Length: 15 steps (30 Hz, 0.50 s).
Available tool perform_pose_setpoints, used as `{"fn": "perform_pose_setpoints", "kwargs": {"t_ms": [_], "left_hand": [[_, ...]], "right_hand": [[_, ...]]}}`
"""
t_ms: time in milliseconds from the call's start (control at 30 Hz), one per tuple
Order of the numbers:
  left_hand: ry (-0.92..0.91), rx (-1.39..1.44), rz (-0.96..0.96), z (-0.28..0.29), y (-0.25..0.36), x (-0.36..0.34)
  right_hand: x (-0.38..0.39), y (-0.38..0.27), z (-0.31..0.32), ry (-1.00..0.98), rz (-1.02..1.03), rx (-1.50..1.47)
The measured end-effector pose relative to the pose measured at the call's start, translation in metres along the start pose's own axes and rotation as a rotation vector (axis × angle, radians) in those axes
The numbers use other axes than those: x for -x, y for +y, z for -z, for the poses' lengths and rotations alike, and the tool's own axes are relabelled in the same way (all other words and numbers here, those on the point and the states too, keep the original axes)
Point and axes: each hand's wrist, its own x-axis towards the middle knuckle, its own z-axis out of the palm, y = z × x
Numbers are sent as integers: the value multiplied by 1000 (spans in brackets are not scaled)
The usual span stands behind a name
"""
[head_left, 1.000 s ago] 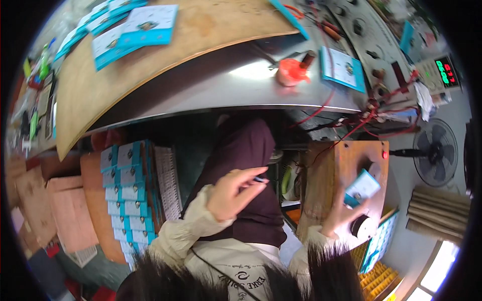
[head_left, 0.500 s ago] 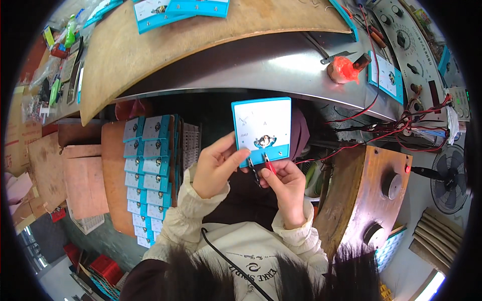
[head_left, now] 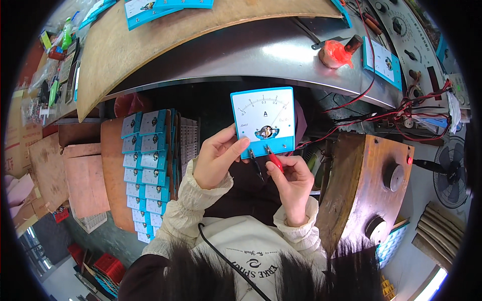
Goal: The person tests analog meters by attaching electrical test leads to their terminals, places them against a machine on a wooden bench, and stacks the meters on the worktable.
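Observation:
My left hand (head_left: 218,160) grips the lower left side of an upright meter (head_left: 261,105), white-faced with a blue frame and a small mechanism in a lower opening. Its thin needle lies toward the right end of the scale. A black clip (head_left: 255,164) is on its lower left terminal, beside my left thumb. My right hand (head_left: 291,178) pinches a red clip (head_left: 275,163), whose metal jaw is at the middle terminal.
Rows of similar meters (head_left: 153,160) lie at the left. A plywood board (head_left: 211,20) with more meters rests on the steel bench (head_left: 251,60), near a red pot (head_left: 334,55), wires and a control panel (head_left: 406,35). A wooden box (head_left: 346,185) with knobs stands right, beside a fan (head_left: 447,173).
A second ago my right hand had a meter over the wooden box. It came to the centre into my left grip with clips on it, then rose slightly over the last half second.

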Motion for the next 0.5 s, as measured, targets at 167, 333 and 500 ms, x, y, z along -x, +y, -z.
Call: {"fn": "perform_pose_setpoints", "kwargs": {"t_ms": [167,333,500], "left_hand": [[50,-18,-20,-5,-3,1],[-10,27,14,-5,-3,-1],[-3,26,25,-5,-3,-1]], "right_hand": [[1,1,4,14,47,45],[-1,-5,9,45,173,237],[-1,-10,9,13,244,301]]}}
